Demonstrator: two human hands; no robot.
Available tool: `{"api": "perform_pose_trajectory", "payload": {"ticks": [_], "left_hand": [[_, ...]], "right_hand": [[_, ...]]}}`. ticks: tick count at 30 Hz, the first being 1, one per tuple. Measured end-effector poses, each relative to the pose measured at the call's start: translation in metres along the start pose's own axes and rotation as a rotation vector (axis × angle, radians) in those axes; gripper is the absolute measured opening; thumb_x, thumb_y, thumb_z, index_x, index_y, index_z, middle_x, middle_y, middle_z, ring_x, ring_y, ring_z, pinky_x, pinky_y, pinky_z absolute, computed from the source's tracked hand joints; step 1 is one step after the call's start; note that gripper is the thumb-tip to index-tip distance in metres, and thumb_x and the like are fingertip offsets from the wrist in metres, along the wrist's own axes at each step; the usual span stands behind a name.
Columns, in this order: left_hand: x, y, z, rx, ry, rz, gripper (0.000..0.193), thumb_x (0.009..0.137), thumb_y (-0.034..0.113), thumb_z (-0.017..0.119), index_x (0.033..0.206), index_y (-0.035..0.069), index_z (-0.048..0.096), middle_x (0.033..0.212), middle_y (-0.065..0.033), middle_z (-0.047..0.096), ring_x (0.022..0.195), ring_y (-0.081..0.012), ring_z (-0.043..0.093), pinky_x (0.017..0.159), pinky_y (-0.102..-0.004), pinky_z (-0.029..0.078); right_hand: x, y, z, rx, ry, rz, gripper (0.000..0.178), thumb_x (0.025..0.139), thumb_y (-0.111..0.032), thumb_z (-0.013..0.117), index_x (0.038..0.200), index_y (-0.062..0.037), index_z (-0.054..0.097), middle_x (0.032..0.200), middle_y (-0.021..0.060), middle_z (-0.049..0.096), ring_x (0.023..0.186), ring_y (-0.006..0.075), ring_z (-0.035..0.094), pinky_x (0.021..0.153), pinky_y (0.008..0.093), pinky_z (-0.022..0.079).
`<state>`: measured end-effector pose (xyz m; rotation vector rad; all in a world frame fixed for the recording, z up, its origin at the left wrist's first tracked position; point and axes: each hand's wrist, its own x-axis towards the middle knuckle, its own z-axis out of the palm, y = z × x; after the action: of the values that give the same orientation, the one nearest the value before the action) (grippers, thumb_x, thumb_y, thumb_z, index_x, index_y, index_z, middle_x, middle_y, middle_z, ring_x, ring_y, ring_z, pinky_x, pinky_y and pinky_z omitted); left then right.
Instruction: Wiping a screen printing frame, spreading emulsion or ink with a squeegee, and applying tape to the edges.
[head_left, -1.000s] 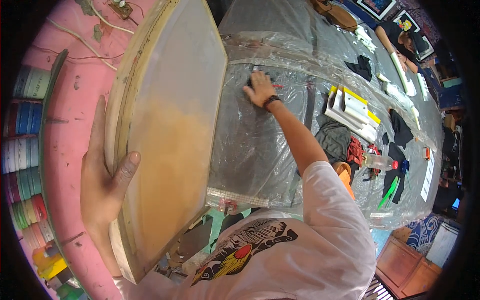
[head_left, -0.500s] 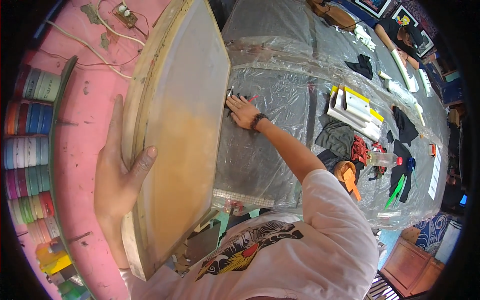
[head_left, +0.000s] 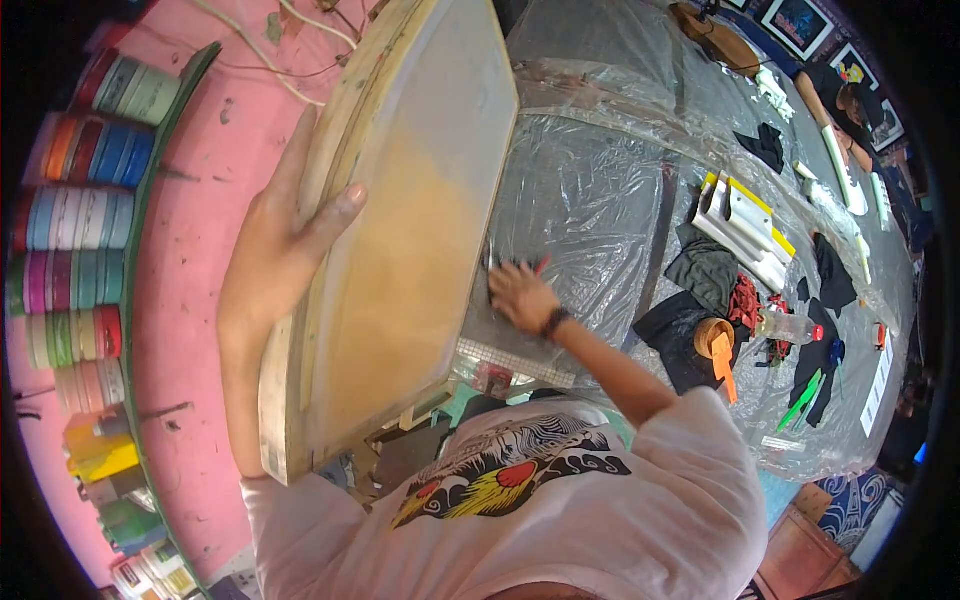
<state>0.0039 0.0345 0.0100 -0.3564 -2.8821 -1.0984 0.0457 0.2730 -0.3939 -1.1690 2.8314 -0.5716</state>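
A wooden-framed screen (head_left: 415,250) with a pale mesh, stained orange-tan over much of its face, stands between the person's two hands at the left end of the table. The left hand (head_left: 270,250) has it by the outer long side, thumb lapped onto the front rim and fingers stretched up along the frame. The right hand (head_left: 525,298) is on the other side, just beyond the frame's right edge, laid on the table with its fingers spread; a small red thing (head_left: 542,265) shows by the fingers, and whatever lies under the palm is hidden. The table (head_left: 590,190) is covered in wrinkled clear plastic over a grey top. Farther right on it are white pieces with yellow edging (head_left: 742,228), a dark grey cloth (head_left: 705,272), a clear bottle (head_left: 785,327) with a red cap and a bright green tool (head_left: 802,400). A pink wall (head_left: 190,330) rises at the left, beside rows of coloured round containers (head_left: 82,215); another person (head_left: 826,92) leans over the table's far right. The screen's long axis runs away from the person, its far end slanting right, its mesh face turned toward the table and right hand.
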Motion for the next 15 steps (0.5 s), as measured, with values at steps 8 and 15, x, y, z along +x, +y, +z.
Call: {"api": "perform_pose_trajectory", "payload": {"ticks": [8,15], "left_hand": [[0.002,-0.028,-0.021,-0.012,-0.035,-0.011,0.076,0.098,0.029,0.061,0.154,-0.006,0.024,0.158,-0.0254,0.032,0.149,-0.031,0.029,0.12,-0.0369,0.022],[-0.002,-0.046,-0.029,0.035,-0.044,-0.007,0.077,0.1,0.03,0.058,0.156,-0.005,0.02,0.159,-0.0249,0.03,0.149,-0.0305,0.027,0.12,-0.0366,0.022]], "right_hand": [[-0.044,0.023,0.007,0.207,0.505,0.353,0.031,0.093,-0.009,0.06,0.123,-0.0095,0.068,0.108,0.0118,0.072,0.088,0.0245,0.072,0.075,0.03,0.057],[0.129,-0.093,-0.097,1.076,0.622,0.695,0.051,0.1,-0.025,0.055,0.146,-0.0041,0.047,0.127,0.0231,0.065,0.118,0.0312,0.064,0.098,0.0367,0.048]]}}
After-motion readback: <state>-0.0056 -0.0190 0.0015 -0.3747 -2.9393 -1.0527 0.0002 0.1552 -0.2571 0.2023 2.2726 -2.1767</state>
